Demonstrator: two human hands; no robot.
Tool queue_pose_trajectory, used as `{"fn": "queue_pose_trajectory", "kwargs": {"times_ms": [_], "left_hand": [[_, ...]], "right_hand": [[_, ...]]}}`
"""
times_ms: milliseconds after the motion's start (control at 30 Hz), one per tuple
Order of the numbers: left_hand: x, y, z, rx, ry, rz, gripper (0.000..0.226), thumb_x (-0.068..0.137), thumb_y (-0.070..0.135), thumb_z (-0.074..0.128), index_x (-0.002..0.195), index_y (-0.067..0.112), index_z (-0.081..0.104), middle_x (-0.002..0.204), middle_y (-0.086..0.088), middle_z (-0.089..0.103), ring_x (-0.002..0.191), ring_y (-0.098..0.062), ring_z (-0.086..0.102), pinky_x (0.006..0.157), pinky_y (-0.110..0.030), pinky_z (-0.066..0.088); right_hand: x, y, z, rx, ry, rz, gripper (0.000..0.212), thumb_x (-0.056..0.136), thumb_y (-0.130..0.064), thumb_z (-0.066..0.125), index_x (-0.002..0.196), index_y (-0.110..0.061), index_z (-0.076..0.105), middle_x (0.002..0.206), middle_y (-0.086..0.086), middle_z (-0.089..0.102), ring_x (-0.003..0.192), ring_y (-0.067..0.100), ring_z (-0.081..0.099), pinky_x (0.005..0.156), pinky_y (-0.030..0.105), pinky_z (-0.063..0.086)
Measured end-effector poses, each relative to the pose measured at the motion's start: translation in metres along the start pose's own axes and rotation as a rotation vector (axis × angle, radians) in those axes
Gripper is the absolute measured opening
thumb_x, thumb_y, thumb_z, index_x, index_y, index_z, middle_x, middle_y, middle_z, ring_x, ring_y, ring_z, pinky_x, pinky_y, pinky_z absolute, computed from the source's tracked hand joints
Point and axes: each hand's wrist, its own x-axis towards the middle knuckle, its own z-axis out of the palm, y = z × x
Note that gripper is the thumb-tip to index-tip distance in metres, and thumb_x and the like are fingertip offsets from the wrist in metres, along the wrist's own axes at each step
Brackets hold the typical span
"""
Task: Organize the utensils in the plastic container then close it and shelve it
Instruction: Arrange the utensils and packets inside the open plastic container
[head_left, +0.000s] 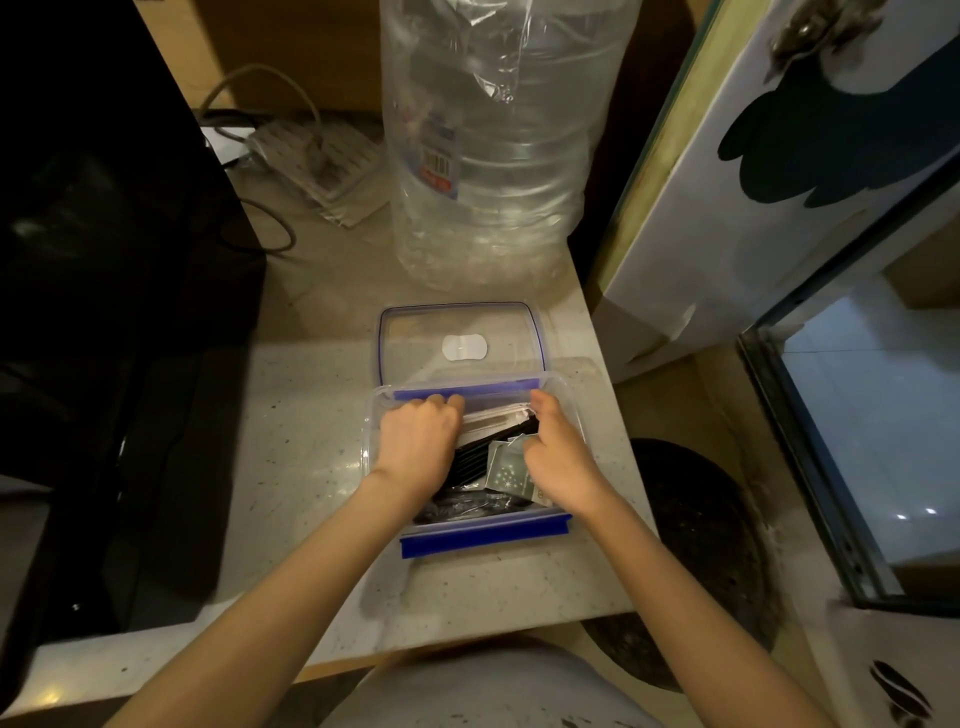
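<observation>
Both hands, left hand (415, 441) and right hand (558, 462), curl around wrapped black plastic utensils (475, 460) inside the clear blue-clipped plastic container (483, 535); light, slippery stuff, so I'd grab the bundle's middle.

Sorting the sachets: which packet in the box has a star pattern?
The small grey-green packet under the right hand, printed with white stars. The packets between the hands are plain white.

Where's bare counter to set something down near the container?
Bare counter left of the container, up to the black appliance, and in front of it. Behind is crowded: lid, then water jug. Right, only a thin strip.
</observation>
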Motion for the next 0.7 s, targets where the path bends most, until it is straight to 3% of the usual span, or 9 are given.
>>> {"fn": "queue_pose_trajectory", "kwargs": {"times_ms": [167,233,300,400,500,600,700], "left_hand": [[-0.0008,-0.0021,0.0002,-0.008,-0.008,-0.026,0.016,0.092,0.011,0.049,0.105,0.011,0.058,0.105,-0.007,0.068,0.091,-0.024,0.066,0.066,-0.030,0.045],[-0.0014,-0.0031,-0.0007,0.018,-0.024,-0.037,0.016,0.092,0.009,0.049,0.102,0.011,0.061,0.105,-0.006,0.068,0.093,-0.025,0.066,0.075,-0.032,0.047],[-0.0013,-0.0035,-0.0024,0.052,-0.041,-0.043,0.018,0.091,0.006,0.049,0.101,0.011,0.063,0.106,-0.007,0.068,0.096,-0.026,0.066,0.082,-0.034,0.048],[-0.0014,-0.0034,-0.0042,0.081,-0.049,-0.045,0.018,0.089,0.004,0.050,0.099,0.010,0.064,0.106,-0.008,0.068,0.096,-0.025,0.065,0.084,-0.034,0.047],[-0.0043,-0.0039,-0.0015,0.055,-0.034,-0.042,0.018,0.088,0.004,0.051,0.099,0.011,0.064,0.105,-0.007,0.068,0.094,-0.025,0.065,0.084,-0.034,0.047],[-0.0064,-0.0046,0.0014,-0.004,0.011,-0.009,0.017,0.088,0.010,0.055,0.104,0.011,0.063,0.109,-0.007,0.066,0.098,-0.025,0.063,0.081,-0.034,0.049],[-0.0061,-0.0045,0.0021,-0.022,0.013,0.047,0.020,0.088,0.010,0.056,0.108,0.011,0.060,0.112,-0.007,0.064,0.102,-0.025,0.061,0.079,-0.033,0.050]], "right_hand": [[-0.0004,0.0013,0.0007,-0.015,-0.015,0.000,0.064,0.094,0.002,0.037,0.149,-0.020,0.012,0.155,0.004,0.023,0.131,0.021,0.040,0.092,0.022,0.035],[0.0014,0.0029,0.0041,-0.051,-0.023,-0.023,0.065,0.093,0.000,0.039,0.148,-0.022,0.014,0.154,0.004,0.025,0.108,0.014,0.053,0.080,0.022,0.040],[0.0029,0.0044,0.0065,-0.102,-0.017,-0.037,0.065,0.091,-0.001,0.041,0.148,-0.022,0.016,0.150,0.007,0.031,0.093,0.006,0.051,0.077,0.023,0.046],[0.0014,0.0040,0.0059,-0.182,-0.012,-0.025,0.061,0.091,-0.002,0.041,0.147,-0.018,0.019,0.140,0.011,0.042,0.114,0.021,0.051,0.094,0.036,0.049],[-0.0013,0.0013,0.0035,-0.187,0.004,-0.045,0.059,0.093,-0.002,0.040,0.146,-0.017,0.021,0.135,0.011,0.047,0.109,0.022,0.056,0.088,0.034,0.051],[-0.0003,-0.0011,0.0042,-0.192,0.031,-0.056,0.064,0.092,0.001,0.042,0.148,-0.018,0.016,0.148,0.007,0.036,0.127,0.021,0.044,0.102,0.034,0.044],[0.0026,-0.0003,0.0080,-0.238,0.006,-0.032,0.070,0.091,0.000,0.044,0.149,-0.018,0.010,0.147,0.009,0.036,0.123,0.022,0.047,0.100,0.035,0.045]]}}
